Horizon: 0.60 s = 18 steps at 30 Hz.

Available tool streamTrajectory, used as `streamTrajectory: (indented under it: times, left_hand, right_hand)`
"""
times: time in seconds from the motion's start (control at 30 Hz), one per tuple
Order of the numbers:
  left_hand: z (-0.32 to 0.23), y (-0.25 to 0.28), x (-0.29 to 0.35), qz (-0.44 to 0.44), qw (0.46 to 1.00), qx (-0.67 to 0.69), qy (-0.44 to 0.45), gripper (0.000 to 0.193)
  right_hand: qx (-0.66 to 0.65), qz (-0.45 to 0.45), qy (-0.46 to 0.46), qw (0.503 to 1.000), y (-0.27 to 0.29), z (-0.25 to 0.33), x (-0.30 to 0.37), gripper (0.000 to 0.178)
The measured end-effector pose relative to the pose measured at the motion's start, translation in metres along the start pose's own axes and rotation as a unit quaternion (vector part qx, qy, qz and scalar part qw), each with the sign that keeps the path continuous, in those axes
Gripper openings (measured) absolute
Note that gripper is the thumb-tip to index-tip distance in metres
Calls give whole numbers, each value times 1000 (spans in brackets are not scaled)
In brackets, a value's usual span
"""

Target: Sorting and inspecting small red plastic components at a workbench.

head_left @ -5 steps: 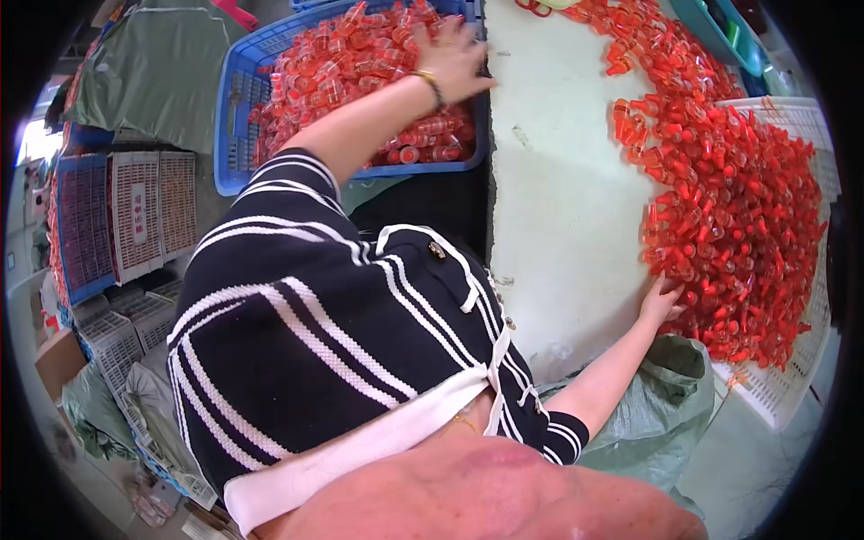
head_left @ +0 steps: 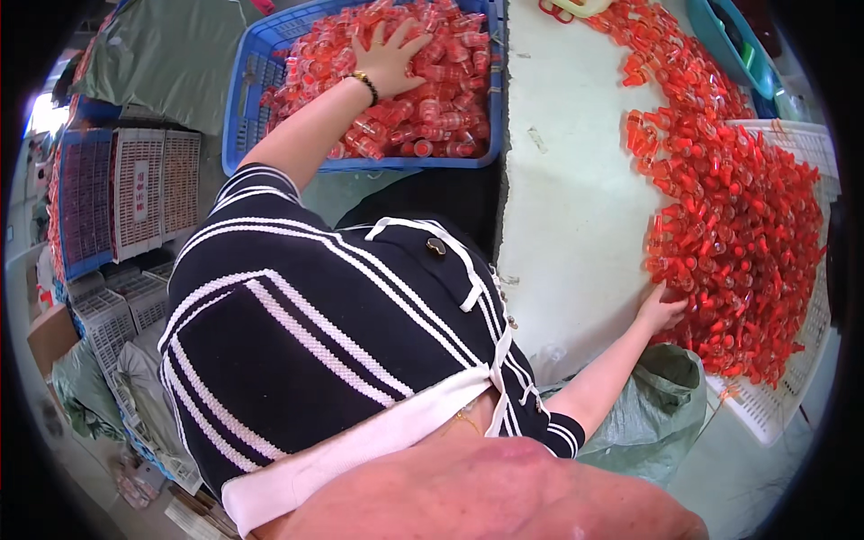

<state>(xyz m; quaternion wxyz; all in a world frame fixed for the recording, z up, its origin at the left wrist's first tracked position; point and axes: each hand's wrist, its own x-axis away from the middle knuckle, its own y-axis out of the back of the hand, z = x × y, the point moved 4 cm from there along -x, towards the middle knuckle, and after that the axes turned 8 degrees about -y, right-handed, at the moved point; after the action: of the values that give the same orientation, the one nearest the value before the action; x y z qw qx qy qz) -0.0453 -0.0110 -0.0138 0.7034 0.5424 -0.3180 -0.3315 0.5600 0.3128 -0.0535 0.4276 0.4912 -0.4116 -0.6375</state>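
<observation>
My left hand (head_left: 389, 65) is open with fingers spread, palm down on a heap of small clear-and-red plastic bottles (head_left: 441, 85). These fill a blue plastic basket (head_left: 360, 164) at the far left of the table. At the right, my right hand (head_left: 661, 310) touches the near-left edge of a large pile of similar red bottles with pointed tops (head_left: 733, 243). Its fingers look apart, though some are partly hidden by the pile. Neither hand visibly holds a bottle.
A pale tabletop (head_left: 562, 198) lies between the basket and the pile. White perforated trays (head_left: 765, 418) sit under the pile. A green woven sack (head_left: 652, 405) stands near my right forearm. At the far right is a teal basin (head_left: 747, 58); stacked crates (head_left: 139, 193) stand at left.
My left hand has moved left from the basket's right rim onto the middle of the bottle heap. My right hand stays at the pile's edge, with its fingers slightly shifted.
</observation>
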Motion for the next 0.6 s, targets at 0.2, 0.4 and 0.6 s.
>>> streamTrajectory:
  times: [0.2, 0.4, 0.6]
  left_hand:
    - [82, -14, 36, 33, 993, 68, 93, 70]
    - [139, -73, 44, -43, 982, 100, 153, 64]
    - [33, 2, 8, -262, 956, 132, -20, 52]
  right_hand:
    - [-57, -165, 99, 980, 33, -6, -21, 88]
    - [-147, 42, 68, 986, 0, -48, -67, 84]
    - [-156, 8, 110, 982, 6, -32, -31, 71]
